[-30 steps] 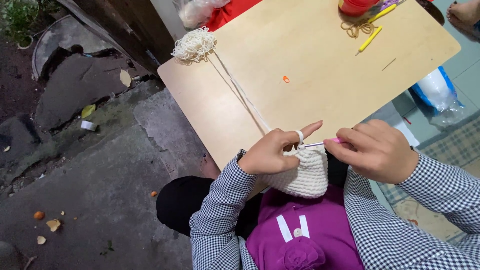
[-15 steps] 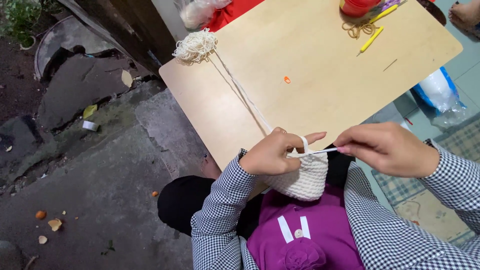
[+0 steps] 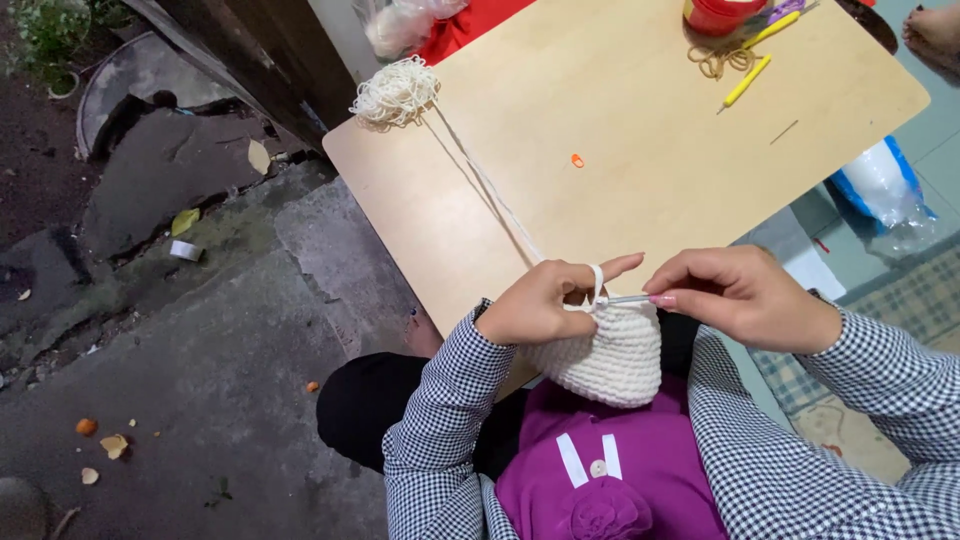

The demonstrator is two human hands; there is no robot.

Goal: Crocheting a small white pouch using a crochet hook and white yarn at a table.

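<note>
Nearest, over the lap and a purple garment (image 3: 610, 490), hangs a cream crocheted piece (image 3: 610, 355), a small ribbed pouch pinched at its top edge between both hands. It looks light, soft and floppy, likely to sag and stretch if taken by the body; the firmer grip is at the rim, right where the working stitches sit.

The left hand (image 3: 545, 305) is closed on that rim, thumb and curled fingers clamped on the fabric, while the forefinger sticks out straight with a loop of cream yarn (image 3: 597, 283) running over it. Just to its right, the right hand (image 3: 745, 295) has its fingers drawn together in a pinch on a thin metal crochet hook (image 3: 628, 299), whose tip points at the loop and the rim. The hook is stiff and slim, probably slippery; it is gripped near the handle end.

From the left forefinger the strand (image 3: 480, 175) runs away across the pale wooden table (image 3: 640, 140) to a loose heap of yarn (image 3: 393, 92) at the far left corner. Beyond the hands a small orange stitch marker (image 3: 577, 160) lies on the board, well apart. Farther, past the right hand, lie yellow-handled hooks (image 3: 745, 82) and a red tub (image 3: 722, 14).
</note>
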